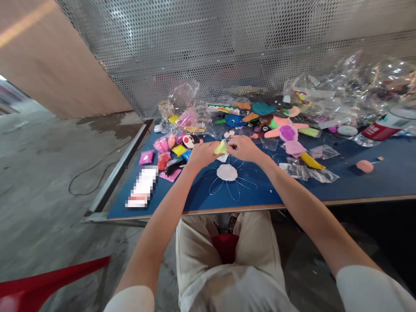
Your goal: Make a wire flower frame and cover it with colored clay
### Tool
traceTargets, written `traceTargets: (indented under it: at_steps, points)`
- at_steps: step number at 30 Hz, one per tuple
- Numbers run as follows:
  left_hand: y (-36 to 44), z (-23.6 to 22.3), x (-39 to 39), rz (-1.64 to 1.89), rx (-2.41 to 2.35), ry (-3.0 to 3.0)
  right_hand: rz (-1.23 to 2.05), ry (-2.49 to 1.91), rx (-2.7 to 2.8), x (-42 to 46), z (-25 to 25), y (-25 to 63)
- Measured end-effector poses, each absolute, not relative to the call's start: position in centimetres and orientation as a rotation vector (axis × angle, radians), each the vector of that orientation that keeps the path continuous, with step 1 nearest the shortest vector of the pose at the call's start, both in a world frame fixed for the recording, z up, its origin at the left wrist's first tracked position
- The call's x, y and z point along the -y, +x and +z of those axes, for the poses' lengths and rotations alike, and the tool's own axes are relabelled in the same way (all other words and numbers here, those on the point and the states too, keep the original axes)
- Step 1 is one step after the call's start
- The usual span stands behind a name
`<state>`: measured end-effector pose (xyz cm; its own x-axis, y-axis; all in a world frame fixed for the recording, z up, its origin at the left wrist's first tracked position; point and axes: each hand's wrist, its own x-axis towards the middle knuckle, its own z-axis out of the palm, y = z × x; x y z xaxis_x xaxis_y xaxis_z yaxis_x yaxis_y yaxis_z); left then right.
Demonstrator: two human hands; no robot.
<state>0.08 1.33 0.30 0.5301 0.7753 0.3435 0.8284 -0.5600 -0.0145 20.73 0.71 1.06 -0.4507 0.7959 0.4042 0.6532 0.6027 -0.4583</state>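
Observation:
Between my hands is a small pale-yellow packet (221,148), apparently of soft clay. My left hand (203,154) grips it from the left, fingers closed on it. Against its right side, the fingers of my right hand (244,148) are pinched together, seemingly on the packet's edge. Just below lies a flower shape: a flat pale-pink disc (227,172) with thin wire petal loops (233,190) spread round it on the blue table (195,197). A small white piece (222,158) shows under the hands, partly hidden.
Several coloured clay packets (146,157) and a pixelated white object (142,187) lie left. Clay figures (288,132) and crumpled clear bags (354,82) fill the back and right. A red-and-white container (388,125) and a pink lump (365,166) sit right. A perforated metal panel (211,47) stands behind.

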Motion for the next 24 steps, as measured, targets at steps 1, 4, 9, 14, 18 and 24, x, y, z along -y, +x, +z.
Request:
traceTargets:
  at_steps: [1,4,9,14,18,24]
  points:
    - [0.1,0.4,-1.2,-0.432,1.41,-2.578,0.279,-1.158,2.224,-0.7,1.0,20.7]
    - [0.2,0.8,-0.9,-0.442,1.545,-2.532,0.194,-1.146,2.089,-0.4,0.8,20.7]
    - [0.7,1.4,-0.4,-0.555,1.725,-2.455,0.097,-1.004,1.972,-0.1,0.5,20.8]
    - [1.2,1.4,-0.1,-0.545,1.751,-2.429,0.104,-0.973,2.016,-0.6,-0.1,20.3]
    - [1.4,1.5,0.1,-0.552,1.758,-2.438,0.214,-0.986,1.936,-0.9,-0.3,20.0]
    - [1.5,1.6,0.0,-0.597,1.743,-2.445,0.264,-0.977,1.851,-0.9,-0.1,20.0]
